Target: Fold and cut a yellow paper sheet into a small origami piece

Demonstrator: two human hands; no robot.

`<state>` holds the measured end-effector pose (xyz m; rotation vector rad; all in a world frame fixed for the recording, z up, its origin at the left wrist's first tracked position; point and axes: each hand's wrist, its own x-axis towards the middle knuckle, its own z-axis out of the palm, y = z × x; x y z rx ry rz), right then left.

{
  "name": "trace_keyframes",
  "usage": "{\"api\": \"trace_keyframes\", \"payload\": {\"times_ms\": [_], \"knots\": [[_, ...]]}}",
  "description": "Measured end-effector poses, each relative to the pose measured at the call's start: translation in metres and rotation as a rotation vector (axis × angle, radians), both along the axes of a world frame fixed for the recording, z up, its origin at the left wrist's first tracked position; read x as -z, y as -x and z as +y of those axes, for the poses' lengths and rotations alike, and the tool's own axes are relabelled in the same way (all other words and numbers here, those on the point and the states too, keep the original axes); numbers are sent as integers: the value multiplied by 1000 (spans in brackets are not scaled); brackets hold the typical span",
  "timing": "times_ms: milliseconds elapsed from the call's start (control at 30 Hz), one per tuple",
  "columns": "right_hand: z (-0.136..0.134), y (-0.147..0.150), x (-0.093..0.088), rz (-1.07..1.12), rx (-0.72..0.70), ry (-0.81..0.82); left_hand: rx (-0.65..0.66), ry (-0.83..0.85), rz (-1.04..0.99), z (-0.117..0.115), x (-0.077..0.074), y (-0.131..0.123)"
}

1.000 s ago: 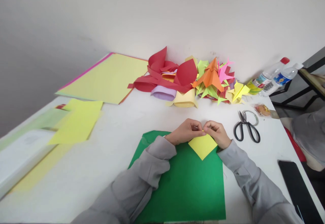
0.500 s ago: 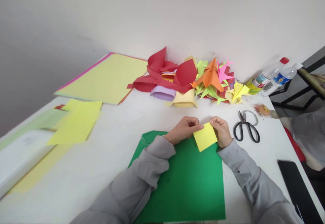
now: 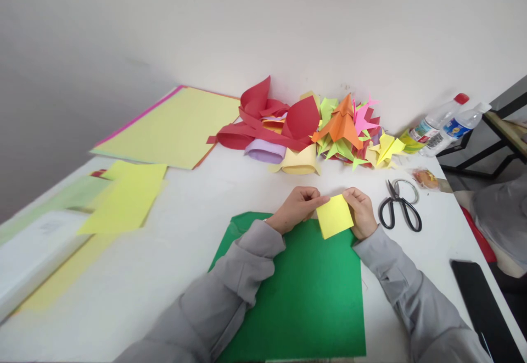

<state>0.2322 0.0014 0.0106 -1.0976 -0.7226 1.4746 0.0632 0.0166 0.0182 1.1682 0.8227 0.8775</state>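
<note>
A small yellow paper square [image 3: 335, 217] is held between my two hands, above the far part of a green sheet [image 3: 304, 291]. My left hand [image 3: 297, 208] pinches its upper left corner, thumb on top. At the upper right edge, my right hand [image 3: 361, 212] grips it between thumb and fingers. The fingers behind the paper are partly hidden. It looks like folded paper, but I cannot make out the layers. Black-handled scissors [image 3: 398, 209] lie on the table just right of my right hand, beside a roll of clear tape [image 3: 407, 190].
Folded paper planes [image 3: 341, 124] and red paper pieces [image 3: 255, 132] are heaped along the wall. Two bottles [image 3: 447, 127] stand at the back right, a black phone [image 3: 486, 308] lies at the right edge. Yellow sheets [image 3: 127, 198] and a white box [image 3: 41, 253] are at left.
The yellow paper square has turned slightly and its lower corner has risen a little. Both hands keep their hold with small finger shifts.
</note>
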Motion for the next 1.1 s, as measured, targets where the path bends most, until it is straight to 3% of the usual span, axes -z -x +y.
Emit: {"api": "trace_keyframes", "payload": {"times_ms": [133, 300, 500, 600, 800, 1100], "knots": [[2, -1, 2, 28, 63, -13, 2, 6, 27, 0, -1, 0], [4, 0, 5, -6, 84, -63, 119, 9, 95, -1, -1, 0], [2, -2, 9, -151, -53, -170, -128, 83, -19, 3, 6, -2], [0, -3, 10, -290, -99, -168, -190, 75, -68, 4, 7, -2], [0, -2, 10, -319, 3, -213, 34, 56, 64, 0, 3, 0], [-4, -1, 7, -354, -78, -190, -42, 76, 103, 0, 3, -1]]}}
